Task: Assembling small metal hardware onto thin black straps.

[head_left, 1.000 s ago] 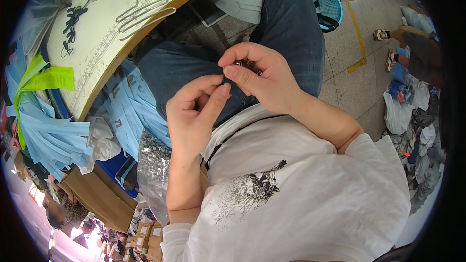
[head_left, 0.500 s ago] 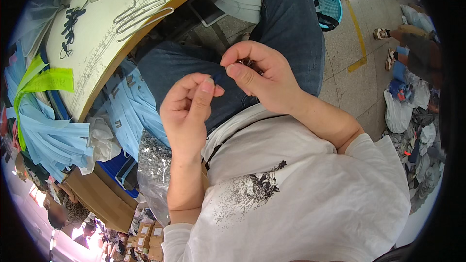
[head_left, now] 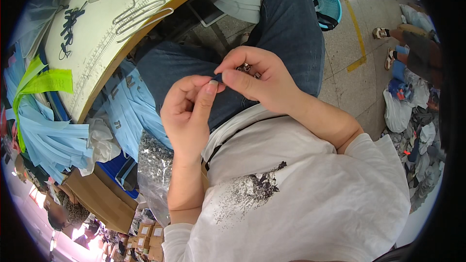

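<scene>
Over my lap, my left hand (head_left: pixel 187 104) is closed, thumb and forefinger pinching a small dark blue piece (head_left: pixel 218 77), mostly covered by the fingertips. My right hand (head_left: pixel 264 77) meets it from the other side, its thumb and forefinger tips touching that piece. Curled inside the right hand are several small shiny metal pieces (head_left: pixel 246 68), perhaps clasps or buckles; their exact kind is too small to tell. Light blue strips (head_left: pixel 127 106) with small metal fittings lie beside my left thigh.
A curved worktable (head_left: pixel 104 39) at the upper left carries a bent metal wire rack (head_left: pixel 141 17) and a row of black clips (head_left: pixel 70 24). More blue strips (head_left: pixel 53 136) hang at its left edge, near a clear bag of metal bits (head_left: pixel 154 165). A turquoise basket (head_left: pixel 324 5) stands on the floor.
My right hand has moved slightly left, closing the gap, so its fingertips now touch the dark blue piece held by the left. The left hand has barely shifted.
</scene>
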Tool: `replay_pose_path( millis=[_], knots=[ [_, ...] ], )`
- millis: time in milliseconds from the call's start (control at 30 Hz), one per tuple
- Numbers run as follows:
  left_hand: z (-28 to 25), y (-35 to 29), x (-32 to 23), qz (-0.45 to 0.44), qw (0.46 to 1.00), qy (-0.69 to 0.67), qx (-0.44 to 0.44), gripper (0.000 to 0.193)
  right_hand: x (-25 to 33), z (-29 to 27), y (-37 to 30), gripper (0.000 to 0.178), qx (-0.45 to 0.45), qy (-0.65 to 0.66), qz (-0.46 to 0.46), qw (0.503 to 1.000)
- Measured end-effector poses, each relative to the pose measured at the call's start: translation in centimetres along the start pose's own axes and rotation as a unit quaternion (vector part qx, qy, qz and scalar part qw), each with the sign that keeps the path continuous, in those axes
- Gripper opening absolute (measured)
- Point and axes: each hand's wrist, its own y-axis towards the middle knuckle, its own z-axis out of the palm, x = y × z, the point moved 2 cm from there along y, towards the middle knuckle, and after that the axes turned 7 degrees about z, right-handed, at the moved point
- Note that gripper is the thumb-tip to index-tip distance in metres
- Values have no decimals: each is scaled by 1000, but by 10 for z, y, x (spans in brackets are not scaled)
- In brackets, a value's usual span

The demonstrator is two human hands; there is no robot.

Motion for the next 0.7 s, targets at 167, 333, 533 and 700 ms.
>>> replay_pose_path(
  millis=[167, 333, 533, 700],
  knots=[
    [-1, -3, 5, 48, 997, 67, -4, 15, 5, 6, 1, 21, 7, 45, 102, 994],
    [-1, -3, 6, 70, 990, 123, 12, 14, -4, 5, 2, 15, -90, -113, -24, 989],
    [11, -1, 6, 8, 1000, 4, -26, 13, 7, -2, -3, 9, -146, -279, -144, 938],
    [6, -4, 20, 78, 988, 111, -71, 13, -3, -1, -1, 11, -43, -12, -20, 999]
  ],
)
